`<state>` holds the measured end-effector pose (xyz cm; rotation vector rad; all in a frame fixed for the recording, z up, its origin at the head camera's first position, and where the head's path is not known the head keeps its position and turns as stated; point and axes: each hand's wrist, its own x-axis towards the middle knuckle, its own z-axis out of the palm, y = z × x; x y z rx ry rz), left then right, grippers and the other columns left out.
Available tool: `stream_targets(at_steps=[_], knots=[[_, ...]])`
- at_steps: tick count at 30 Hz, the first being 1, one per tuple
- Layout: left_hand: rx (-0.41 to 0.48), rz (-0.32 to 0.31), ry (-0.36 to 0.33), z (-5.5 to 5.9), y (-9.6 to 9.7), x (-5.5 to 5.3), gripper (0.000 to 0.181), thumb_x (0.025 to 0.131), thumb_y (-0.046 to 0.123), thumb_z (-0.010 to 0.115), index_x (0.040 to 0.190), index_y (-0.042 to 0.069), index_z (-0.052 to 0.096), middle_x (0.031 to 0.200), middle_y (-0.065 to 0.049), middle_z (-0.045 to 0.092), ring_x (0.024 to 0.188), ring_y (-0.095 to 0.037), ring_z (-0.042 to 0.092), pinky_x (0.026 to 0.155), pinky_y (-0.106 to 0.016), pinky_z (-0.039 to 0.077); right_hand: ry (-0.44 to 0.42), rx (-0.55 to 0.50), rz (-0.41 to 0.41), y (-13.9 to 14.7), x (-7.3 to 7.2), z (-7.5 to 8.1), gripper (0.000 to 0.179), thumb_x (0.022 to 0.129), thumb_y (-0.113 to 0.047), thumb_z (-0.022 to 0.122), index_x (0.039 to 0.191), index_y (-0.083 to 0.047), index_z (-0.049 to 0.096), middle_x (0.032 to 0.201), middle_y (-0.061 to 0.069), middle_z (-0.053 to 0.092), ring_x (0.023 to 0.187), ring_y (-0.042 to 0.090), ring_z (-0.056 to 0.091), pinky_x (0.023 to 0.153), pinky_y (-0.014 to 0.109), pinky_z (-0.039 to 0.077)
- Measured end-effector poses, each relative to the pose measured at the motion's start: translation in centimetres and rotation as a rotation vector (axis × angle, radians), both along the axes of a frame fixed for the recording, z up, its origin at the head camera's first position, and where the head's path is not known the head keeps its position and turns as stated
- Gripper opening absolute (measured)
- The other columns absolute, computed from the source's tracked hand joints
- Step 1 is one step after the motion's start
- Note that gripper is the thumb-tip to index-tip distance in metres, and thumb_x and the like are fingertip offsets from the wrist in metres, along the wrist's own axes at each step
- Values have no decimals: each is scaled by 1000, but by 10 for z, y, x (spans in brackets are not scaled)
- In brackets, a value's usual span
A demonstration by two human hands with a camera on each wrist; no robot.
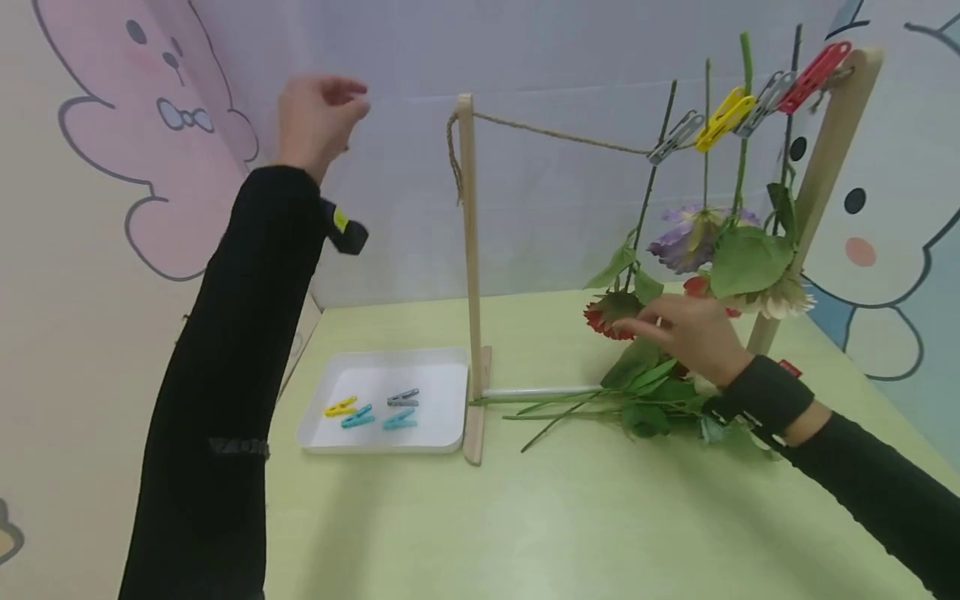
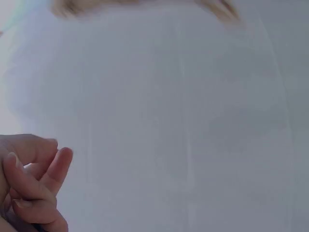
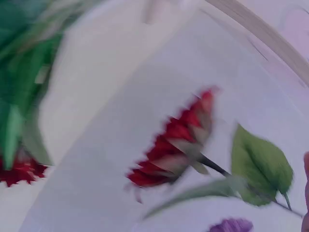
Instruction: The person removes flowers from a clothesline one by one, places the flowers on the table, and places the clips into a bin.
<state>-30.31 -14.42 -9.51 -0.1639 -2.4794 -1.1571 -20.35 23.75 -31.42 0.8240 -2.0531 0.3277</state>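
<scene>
Over the left edge of the counter (image 1: 525, 533), the left hand (image 1: 318, 117) is hovering high, its fingers bending loosely with nothing visible in them. Towards the right edge, the right hand (image 1: 697, 333) is hovering by a red flower (image 1: 606, 322) that is hanging head down; its fingers are looking relaxed and released, though whether they are touching the bloom I cannot tell. Near the counter's left edge a white tray (image 1: 442, 429) is holding four spare clips: one yellow (image 1: 341, 407), one grey (image 1: 403, 397) and two blue (image 1: 357, 417). Towards the right edge a loose pile of flowers (image 1: 648, 417) is lying, mostly with stems pointing left. Just behind the tray's right edge the wooden stand's left post (image 1: 471, 250) is rising, and a rope (image 1: 558, 133) is running from it to the right post (image 1: 836, 167). Four stems are hanging from the rope's right part, under grey, yellow, grey and red clips (image 1: 813, 77); a purple flower (image 1: 682, 242) and a pale one (image 1: 783, 297) are showing among them. So four seem done, while the pile is waiting, with the rope's left stretch carrying none.
</scene>
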Motion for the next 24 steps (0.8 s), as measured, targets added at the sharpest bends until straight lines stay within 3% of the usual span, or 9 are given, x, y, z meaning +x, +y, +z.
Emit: stream_targets(at_steps=[3, 4, 6, 8, 11, 14, 19, 24], knots=[[168, -153, 93, 26, 49, 22, 29, 91, 22, 57, 119, 17, 61, 108, 5, 58, 85, -2, 47, 61, -18, 39, -30, -200, -23, 3, -3, 24, 42, 87, -39, 60, 67, -2, 67, 55, 6, 56, 48, 3, 44, 48, 17, 33], [165, -213, 116, 30, 65, 29, 30, 90, 21, 58, 120, 15, 59, 111, 4, 59, 86, -2, 47, 60, -18, 39, -65, -268, -38, 4, -5, 31, 35, 84, -33, 65, 71, -1, 67, 56, 8, 57, 48, -1, 43, 49, 15, 33], [108, -306, 114, 36, 96, 41, 33, 90, 22, 58, 123, 15, 56, 118, 2, 58, 88, -3, 47, 63, -20, 39, -165, -394, -81, 3, -8, 43, 23, 80, -22, 71, 80, 1, 69, 58, -4, 60, 48, -9, 43, 49, 12, 33], [-1, -383, 51, 36, 123, 48, 41, 90, 25, 58, 129, 16, 51, 126, 1, 55, 81, -3, 48, 67, -21, 39, -279, -500, -129, 0, -11, 52, 22, 78, -17, 73, 91, 0, 70, 57, -17, 58, 47, -15, 42, 46, 10, 32], [-189, -444, -62, 31, 160, 49, 54, 87, 32, 61, 135, 16, 44, 133, 2, 51, 63, -5, 45, 74, -18, 41, -410, -610, -155, -5, -14, 58, 31, 81, -22, 70, 104, -1, 68, 58, -34, 49, 45, -12, 46, 43, 12, 33], [-282, -483, -141, 24, 190, 46, 64, 84, 36, 64, 139, 16, 39, 140, 3, 44, 53, -7, 42, 80, -16, 43, -485, -690, -142, -9, -18, 60, 37, 83, -24, 68, 112, -2, 65, 65, -31, 53, 46, -8, 50, 47, 11, 38], [-200, -507, -224, 14, 224, 39, 66, 81, 39, 66, 138, 19, 39, 137, 7, 45, 58, -8, 43, 74, -16, 44, -598, -882, -70, -14, -27, 65, 43, 82, -27, 68, 119, -6, 62, 84, -24, 61, 49, -1, 53, 53, 13, 45], [-87, -523, -264, 4, 240, 32, 58, 82, 35, 67, 134, 21, 46, 125, 8, 52, 56, -10, 40, 63, -17, 39, -658, -991, -7, -19, -34, 69, 43, 81, -25, 69, 119, -5, 62, 80, -19, 64, 47, 1, 53, 53, 13, 46]])
